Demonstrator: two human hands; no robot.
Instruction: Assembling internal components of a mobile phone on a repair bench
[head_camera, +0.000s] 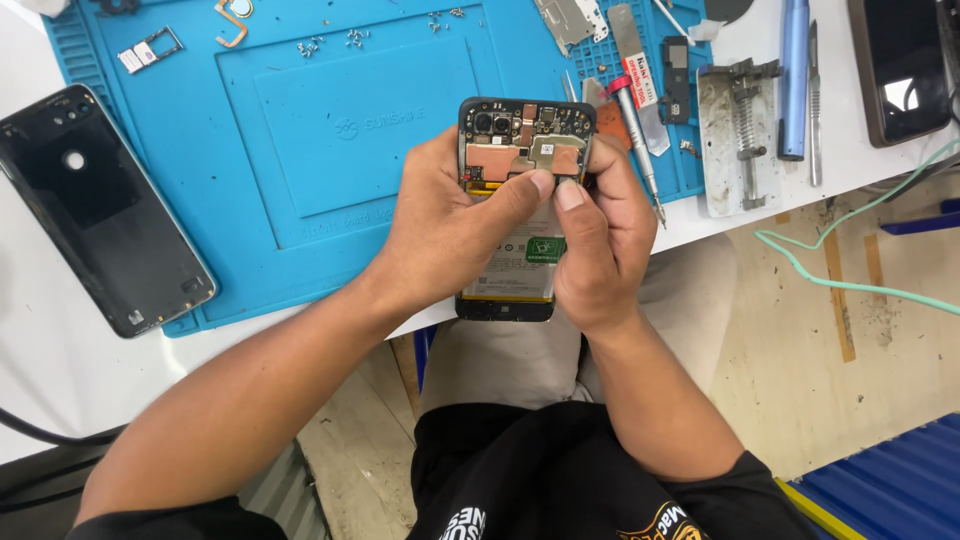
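An opened smartphone with its back removed shows its circuit board, camera modules and battery. Both hands hold it above the table's front edge. My left hand grips the phone from the left, thumb pressed on the board near the middle. My right hand grips it from the right, its thumb tip meeting the left thumb on a small part by the board's right side. The lower battery area is partly hidden by my fingers.
A blue work mat covers the table, with loose screws, a tray for a card and metal parts. The phone's black back cover lies left. Screwdriver, a blue tool, metal holder and another phone lie right.
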